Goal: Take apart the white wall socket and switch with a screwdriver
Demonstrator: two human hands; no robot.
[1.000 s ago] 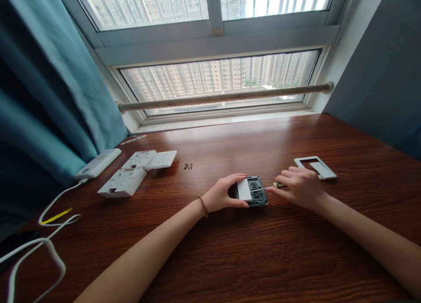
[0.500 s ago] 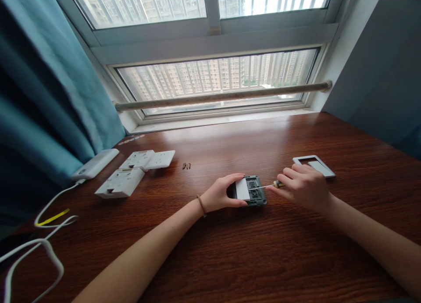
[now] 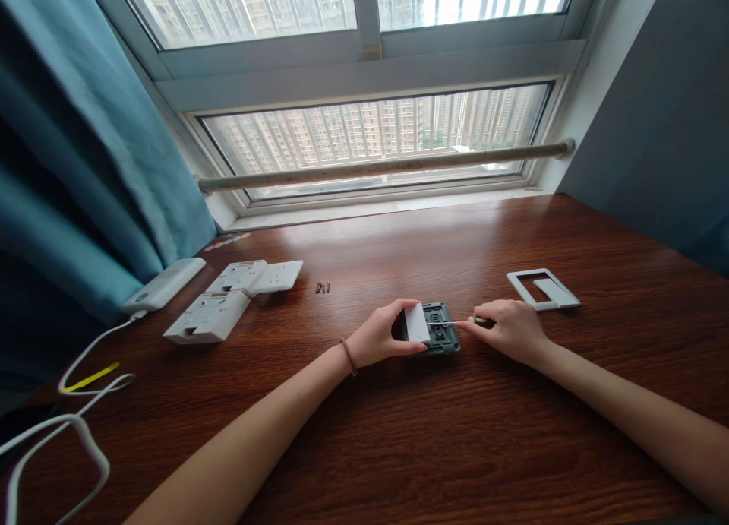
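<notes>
A wall switch (image 3: 443,340) with a dark grey body lies on the wooden table, a white rocker (image 3: 418,324) covering its left part. My left hand (image 3: 392,328) grips the switch from the left, thumb on the near edge and fingers on the far edge. In my right hand (image 3: 509,329) is a screwdriver (image 3: 476,321), held nearly level. Its shaft reaches left across the exposed grey part, with the tip at the right edge of the rocker; whether it is under that edge I cannot tell.
Behind my right hand lies a white frame (image 3: 515,285) with a white rocker plate (image 3: 547,291) on it. Several small screws (image 3: 323,288) lie left of centre. White socket boxes (image 3: 213,317), a socket plate (image 3: 278,276), a power bank (image 3: 165,286) and a cable (image 3: 94,438) are at left.
My right hand has moved slightly left and nearer to me, and the screwdriver's tip now reaches the rocker's edge. More of the white frame shows. My left hand stays almost still.
</notes>
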